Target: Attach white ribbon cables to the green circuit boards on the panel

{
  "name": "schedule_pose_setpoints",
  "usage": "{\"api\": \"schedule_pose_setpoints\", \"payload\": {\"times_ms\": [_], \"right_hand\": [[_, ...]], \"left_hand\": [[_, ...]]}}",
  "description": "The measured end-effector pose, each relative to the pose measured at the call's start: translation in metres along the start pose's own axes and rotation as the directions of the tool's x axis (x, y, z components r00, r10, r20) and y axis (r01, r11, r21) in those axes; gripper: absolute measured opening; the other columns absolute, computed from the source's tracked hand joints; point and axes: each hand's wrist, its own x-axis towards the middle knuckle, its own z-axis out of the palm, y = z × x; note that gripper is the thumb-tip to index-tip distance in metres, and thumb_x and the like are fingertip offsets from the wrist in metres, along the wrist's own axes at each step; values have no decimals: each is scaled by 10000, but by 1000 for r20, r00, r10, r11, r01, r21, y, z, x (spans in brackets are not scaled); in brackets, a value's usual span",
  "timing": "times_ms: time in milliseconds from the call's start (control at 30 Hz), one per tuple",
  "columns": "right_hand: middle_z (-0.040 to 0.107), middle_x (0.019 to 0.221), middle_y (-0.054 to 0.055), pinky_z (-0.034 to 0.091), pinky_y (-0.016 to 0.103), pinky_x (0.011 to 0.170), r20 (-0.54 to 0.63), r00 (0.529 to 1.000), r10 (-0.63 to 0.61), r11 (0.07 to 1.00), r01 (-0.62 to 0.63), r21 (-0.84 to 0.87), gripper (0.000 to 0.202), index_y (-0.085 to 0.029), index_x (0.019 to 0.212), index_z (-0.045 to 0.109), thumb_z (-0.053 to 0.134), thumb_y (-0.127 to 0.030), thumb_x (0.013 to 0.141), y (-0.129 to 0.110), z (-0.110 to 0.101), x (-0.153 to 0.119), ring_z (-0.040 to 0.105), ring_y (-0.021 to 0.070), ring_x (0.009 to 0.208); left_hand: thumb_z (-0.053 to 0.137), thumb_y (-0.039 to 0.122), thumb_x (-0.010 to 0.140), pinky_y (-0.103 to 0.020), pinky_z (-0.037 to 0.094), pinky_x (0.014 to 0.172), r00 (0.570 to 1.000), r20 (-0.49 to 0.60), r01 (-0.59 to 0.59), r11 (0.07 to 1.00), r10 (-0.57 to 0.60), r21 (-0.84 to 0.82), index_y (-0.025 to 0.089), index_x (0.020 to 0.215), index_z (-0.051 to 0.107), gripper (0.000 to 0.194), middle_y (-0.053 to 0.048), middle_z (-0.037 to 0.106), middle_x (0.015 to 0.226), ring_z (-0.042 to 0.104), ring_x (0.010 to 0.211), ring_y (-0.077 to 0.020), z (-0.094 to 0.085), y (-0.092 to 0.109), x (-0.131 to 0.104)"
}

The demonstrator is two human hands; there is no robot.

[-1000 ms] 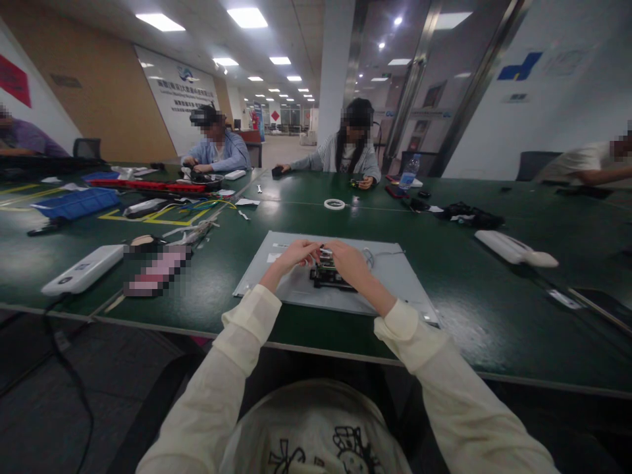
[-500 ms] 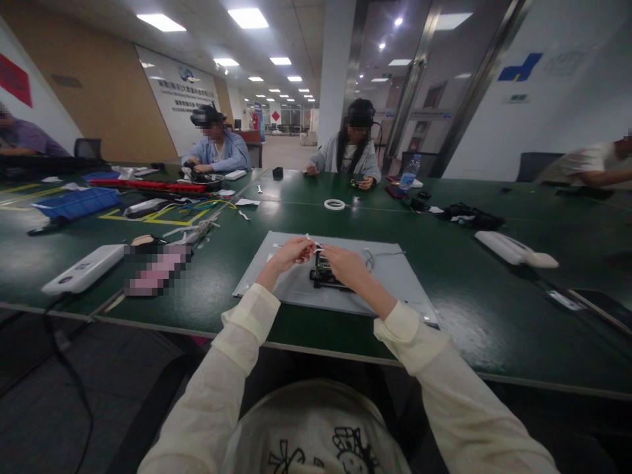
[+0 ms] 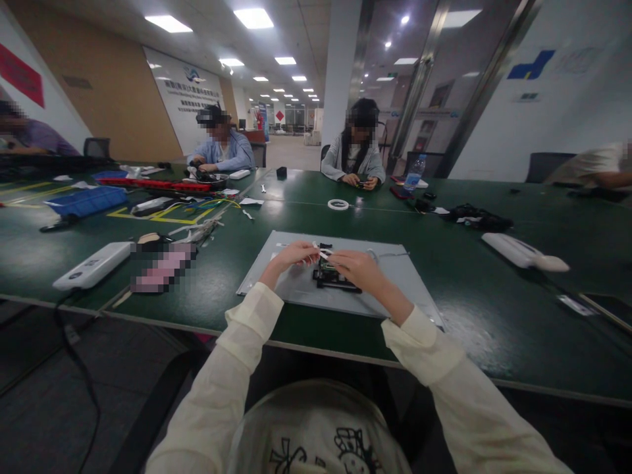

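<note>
Since it looks bendy, take the white strip (image 3: 323,254) by its ends

The left hand (image 3: 296,255) and right hand (image 3: 362,268) both pinch the white strip over a black device (image 3: 336,285); it should be light and soft. The device, probably stiff but fragile, wants gripping by its edges. Beneath lies a smooth-looking grey panel (image 3: 392,280) on the green table (image 3: 459,283); farther off, a tape roll (image 3: 338,205), then two seated people (image 3: 226,158) and a lit hall (image 3: 292,156)
</note>
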Motion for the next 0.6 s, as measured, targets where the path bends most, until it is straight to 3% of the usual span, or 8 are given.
{"api": "schedule_pose_setpoints", "payload": {"times_ms": [233, 367, 600], "right_hand": [[634, 995, 44, 432, 267, 816, 85, 988, -127, 988, 118, 104, 194, -215, 849, 696, 504, -190, 829, 3, 7, 1, 573, 150, 920], [652, 938, 33, 438, 247, 792, 113, 984, -140, 980, 121, 155, 188, -196, 826, 685, 498, -179, 824, -3, 9, 2, 592, 138, 860], [681, 869, 48, 453, 249, 770, 136, 969, -204, 954, 166, 250, 167, -177, 825, 686, 521, -163, 807, -8, 9, 1, 623, 149, 815]], "left_hand": [[546, 373, 758, -185, 356, 448, 985, 26, -171, 957, 170, 232, 132, 641, 564, 269, 15, 546, 505, 485, 409, -75, 3, -7, 4], [565, 355, 740, -189, 379, 480, 980, 63, -201, 919, 191, 338, 136, 663, 580, 232, 26, 546, 488, 486, 405, -77, 0, -5, 1], [550, 350, 748, -187, 383, 500, 967, 135, -249, 904, 214, 348, 131, 663, 569, 236, 33, 526, 463, 489, 410, -76, -5, -6, 0]]}}
